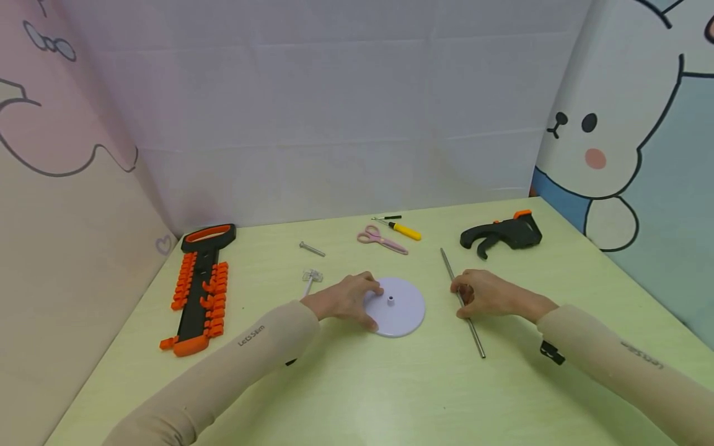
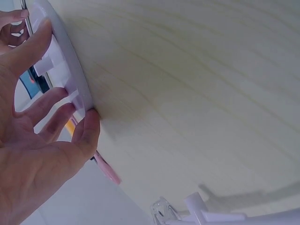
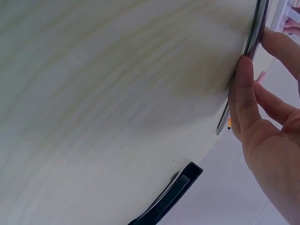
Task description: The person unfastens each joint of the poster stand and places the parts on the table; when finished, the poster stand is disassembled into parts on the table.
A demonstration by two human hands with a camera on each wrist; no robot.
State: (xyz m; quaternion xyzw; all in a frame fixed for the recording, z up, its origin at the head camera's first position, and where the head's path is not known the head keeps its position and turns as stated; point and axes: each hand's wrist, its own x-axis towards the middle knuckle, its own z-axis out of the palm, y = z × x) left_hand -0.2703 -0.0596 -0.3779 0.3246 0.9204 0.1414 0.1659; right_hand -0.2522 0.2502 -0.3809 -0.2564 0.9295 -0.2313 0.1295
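My left hand (image 1: 350, 301) grips the left edge of a white round base (image 1: 406, 313), a flat disc with a short hollow post at its centre. In the left wrist view, thumb and fingertips spread along the rim of that disc. To its right, my right hand (image 1: 486, 293) pinches a thin metal rod (image 1: 476, 337) between thumb and fingers. The rod lies slanted close over the table, its far end pointing to the back. Seen from the right wrist, fingertips (image 3: 244, 65) press along the rod's side.
Behind the hands lie pink scissors (image 1: 385, 240), a yellow-handled screwdriver (image 1: 406, 231), a small black tool (image 1: 390, 217) and a bolt (image 1: 312, 249). A clear-headed white piece (image 1: 310, 279) is partly behind my left forearm. A black-orange rack (image 1: 201, 291) stands left, a black trigger clamp (image 1: 507, 234) right.
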